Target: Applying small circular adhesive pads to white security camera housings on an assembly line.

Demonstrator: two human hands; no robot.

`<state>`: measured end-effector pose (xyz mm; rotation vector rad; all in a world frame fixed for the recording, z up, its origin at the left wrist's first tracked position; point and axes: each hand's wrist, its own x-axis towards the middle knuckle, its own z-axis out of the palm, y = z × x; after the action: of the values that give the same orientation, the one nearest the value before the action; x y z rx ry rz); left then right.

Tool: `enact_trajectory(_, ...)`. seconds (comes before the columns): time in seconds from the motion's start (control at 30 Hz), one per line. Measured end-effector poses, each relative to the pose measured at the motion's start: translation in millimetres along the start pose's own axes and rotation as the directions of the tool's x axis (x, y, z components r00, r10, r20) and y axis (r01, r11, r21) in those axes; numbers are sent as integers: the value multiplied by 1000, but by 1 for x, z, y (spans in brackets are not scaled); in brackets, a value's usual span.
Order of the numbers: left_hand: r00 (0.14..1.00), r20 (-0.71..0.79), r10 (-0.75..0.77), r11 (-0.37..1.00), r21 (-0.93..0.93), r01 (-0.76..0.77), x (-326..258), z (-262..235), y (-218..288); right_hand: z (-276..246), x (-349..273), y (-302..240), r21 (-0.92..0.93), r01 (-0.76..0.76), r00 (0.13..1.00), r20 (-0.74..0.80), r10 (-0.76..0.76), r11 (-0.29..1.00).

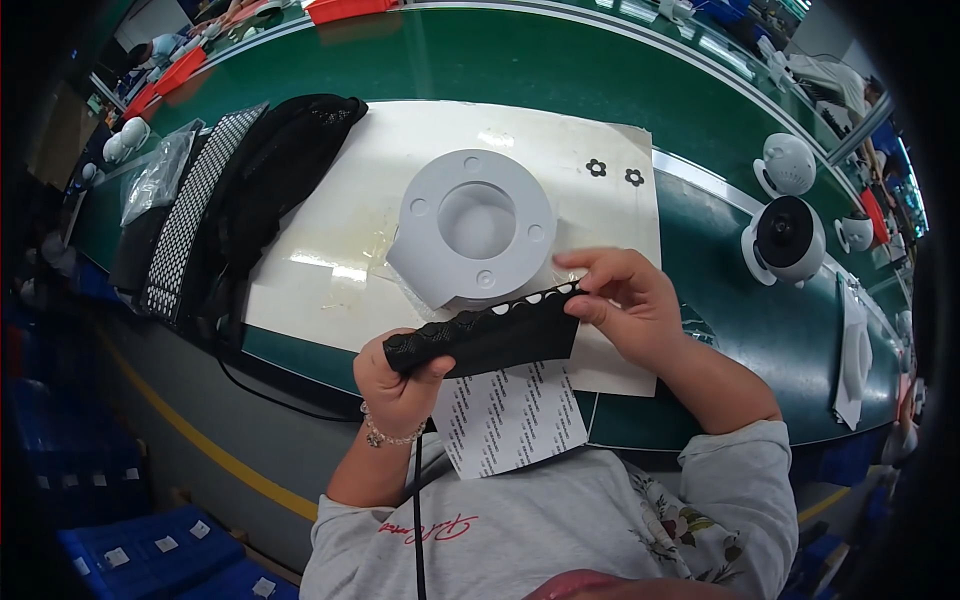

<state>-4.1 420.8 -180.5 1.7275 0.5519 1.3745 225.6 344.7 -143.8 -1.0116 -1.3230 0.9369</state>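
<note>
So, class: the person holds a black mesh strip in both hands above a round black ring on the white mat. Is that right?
Not quite. The head view shows the round ring is white, not black. Both hands, left and right, do hold the black mesh strip above the white mat.

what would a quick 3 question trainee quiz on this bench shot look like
1. True or false: both hands hold the black strip.
2. What lies on the white mat just beyond the hands? A) white ring part B) blue bin
3. Which hand pinches the strip's scalloped end?

Key:
1. True: left hand and right hand grip its ends.
2. A, the white ring part.
3. The right hand.
</note>
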Motion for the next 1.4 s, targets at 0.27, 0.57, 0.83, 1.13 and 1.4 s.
enact_trajectory(0.27, 992, 57, 114, 982, 144, -121, 4, 0, 1, -5, 10, -9, -621, 536, 801, 160, -578, 572)
enact_trajectory(0.57, 986, 136, 98, 971, 205, -125, 0, -4, 1, 3, 11, -8, -584, 587, 782, 228, -580, 561)
enact_trajectory(0.83, 961, 200, 193, 944, 229, -238, 4, -2, 1, 18, 16, -8, -506, 621, 764, 220, -607, 598)
enact_trajectory(1.13, 980, 95, 173, 940, 281, -194, 8, 2, 3, 19, 15, -19, -379, 677, 736, 333, -590, 631)
enact_trajectory(1.4, 906, 114, 408, 855, 299, -423, 17, 14, 2, 15, 92, -36, -177, 392, 915, -27, -403, 903)
